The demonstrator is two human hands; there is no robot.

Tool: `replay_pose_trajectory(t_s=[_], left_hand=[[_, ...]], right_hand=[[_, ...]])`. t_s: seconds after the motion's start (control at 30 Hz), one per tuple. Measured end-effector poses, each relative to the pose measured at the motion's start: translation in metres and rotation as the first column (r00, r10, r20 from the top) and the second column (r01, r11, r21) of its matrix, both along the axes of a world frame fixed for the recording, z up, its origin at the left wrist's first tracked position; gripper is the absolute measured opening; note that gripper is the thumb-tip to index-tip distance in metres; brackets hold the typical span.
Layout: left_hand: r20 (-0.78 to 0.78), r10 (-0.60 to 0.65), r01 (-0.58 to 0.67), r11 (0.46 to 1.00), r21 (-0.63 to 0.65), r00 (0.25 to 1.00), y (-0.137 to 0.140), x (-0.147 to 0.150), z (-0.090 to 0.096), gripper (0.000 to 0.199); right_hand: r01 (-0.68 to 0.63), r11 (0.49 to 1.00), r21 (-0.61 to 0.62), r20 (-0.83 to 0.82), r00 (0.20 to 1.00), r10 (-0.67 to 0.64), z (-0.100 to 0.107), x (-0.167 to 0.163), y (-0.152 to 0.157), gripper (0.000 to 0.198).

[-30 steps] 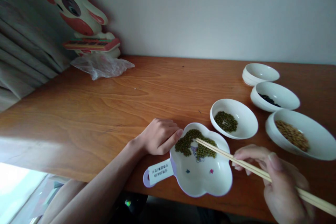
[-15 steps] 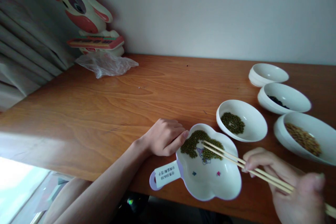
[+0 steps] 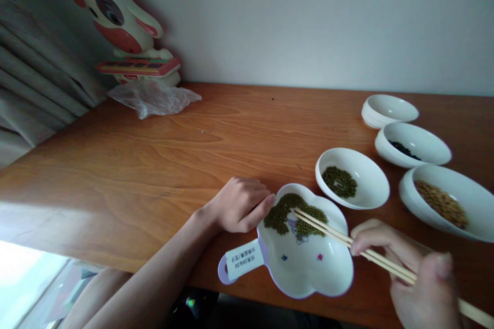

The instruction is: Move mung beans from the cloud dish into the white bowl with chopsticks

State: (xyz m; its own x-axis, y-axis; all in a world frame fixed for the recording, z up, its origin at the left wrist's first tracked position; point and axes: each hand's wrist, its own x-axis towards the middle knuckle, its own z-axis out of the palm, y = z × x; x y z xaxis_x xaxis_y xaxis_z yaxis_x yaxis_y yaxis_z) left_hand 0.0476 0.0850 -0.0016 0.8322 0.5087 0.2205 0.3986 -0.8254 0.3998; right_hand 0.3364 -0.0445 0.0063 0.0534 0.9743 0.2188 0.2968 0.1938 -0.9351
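A pair of wooden chopsticks (image 3: 328,230) is gripped in my right hand (image 3: 415,275). Their tips meet among green mung beans (image 3: 291,203) in the upper part of a white, flower-shaped dish (image 3: 304,272) with a purple rim. My left hand (image 3: 245,204) lies at the dish's left edge, fingers curled, thumb pressed on the rim. Below it, a labelled handle (image 3: 243,262) sticks out to the left. Just behind the dish stands a white bowl (image 3: 372,185) with more green beans on its bottom. Whether a bean sits between the chopstick tips is too small to tell.
On the right, one bowl (image 3: 420,211) holds tan beans, another (image 3: 432,146) dark ones, and a third white bowl (image 3: 389,108) stands behind. A cow-shaped toy keyboard (image 3: 141,67) and a crumpled plastic bag (image 3: 154,100) are at the back left. The table edge runs close below the dish.
The chopstick tips have drawn closer together, and my right hand has shifted slightly left. My left hand stays at the rim. The whole view has shifted a little.
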Motion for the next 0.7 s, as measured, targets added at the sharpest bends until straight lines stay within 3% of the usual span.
replay_pose_trajectory(t_s=[0.3,0.53,0.7], left_hand=[[0.001,-0.009,0.009,1.0,-0.012,1.0,0.0,0.0,0.001,0.038],[0.016,-0.007,0.007,1.0,-0.002,1.0,0.0,0.0,0.002,0.038],[0.014,-0.003,0.003,1.0,-0.005,1.0,-0.001,0.0,0.002,0.039]], right_hand=[[-0.068,0.996,0.058,0.024,0.997,0.067,-0.008,0.011,0.004,0.075],[0.113,0.992,0.062,-0.127,0.986,-0.105,-0.007,-0.004,0.004,0.078],[0.104,0.994,0.031,-0.16,0.982,-0.098,0.006,-0.003,0.006,0.082]])
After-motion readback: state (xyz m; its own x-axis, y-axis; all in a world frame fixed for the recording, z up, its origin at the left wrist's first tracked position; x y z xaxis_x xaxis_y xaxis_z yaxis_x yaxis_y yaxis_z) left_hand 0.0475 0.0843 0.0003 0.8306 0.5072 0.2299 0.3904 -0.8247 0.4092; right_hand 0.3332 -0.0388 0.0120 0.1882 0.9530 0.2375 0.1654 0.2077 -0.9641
